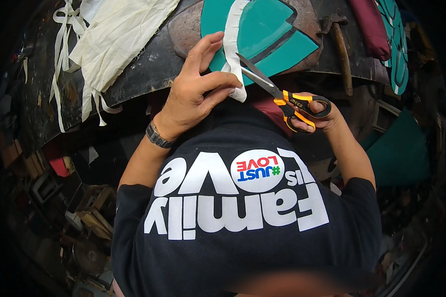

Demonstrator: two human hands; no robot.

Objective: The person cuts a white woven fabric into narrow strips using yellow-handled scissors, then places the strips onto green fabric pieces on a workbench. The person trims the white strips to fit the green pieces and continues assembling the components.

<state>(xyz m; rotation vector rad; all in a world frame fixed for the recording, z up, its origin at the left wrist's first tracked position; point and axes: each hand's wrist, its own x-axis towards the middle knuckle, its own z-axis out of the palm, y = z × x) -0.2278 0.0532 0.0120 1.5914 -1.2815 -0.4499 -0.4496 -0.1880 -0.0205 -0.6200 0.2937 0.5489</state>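
Observation:
A green sheet piece (265, 29) with dark bands lies at the table's near edge. Over it runs a narrow white fabric strip (231, 42), its lower end hanging past the edge. My left hand (195, 89) pinches that strip near the lower end between thumb and forefinger, the other fingers raised beside the green piece. In my right hand (314, 111) are scissors (282, 96) with black and orange handles, thumb and fingers through the loops. Their blades (255, 74) are parted and point up-left, with the tips at the strip's right side, over the green piece.
Cream cloth (116, 44) with loose strips drapes over the table's left side. A hammer (341, 54) lies to the right, near maroon material (369, 29) and stacked green pieces (399, 49). Below the table on the right leans a green sheet (399, 148); wooden pieces (94, 218) clutter the floor at left.

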